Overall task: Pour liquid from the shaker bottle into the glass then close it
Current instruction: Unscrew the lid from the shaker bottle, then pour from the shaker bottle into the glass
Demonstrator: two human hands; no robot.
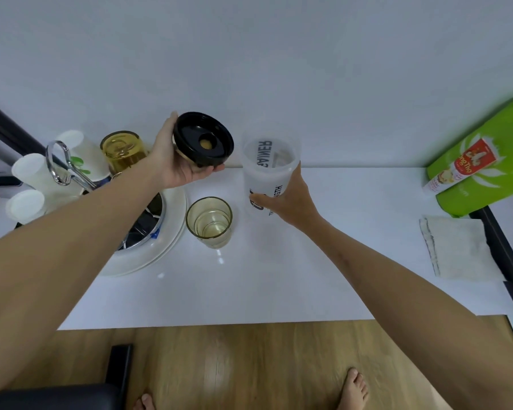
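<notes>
Two bare hands working over the white counter [279, 276]. Left hand [172, 161] cupping the black shaker lid [203, 139] from beneath, fingers spread round its rim, inner face tilted toward the camera, raised clear of the counter. Right hand [285, 199] wrapping the frosted shaker bottle [270, 164] low on its body, thumb across the printed lettering, mouth uncovered, bottle standing about upright near the counter's back edge. Sitting just in front, between both hands, the amber-tinted glass [209, 221], pale liquid showing at its bottom. Lying left of the glass, white plates [166, 241]; beyond them an upturned amber glass [123, 150] and paper cups [30, 173]. Resting far right, a green bag [486, 173] and a folded cloth [456, 247].
</notes>
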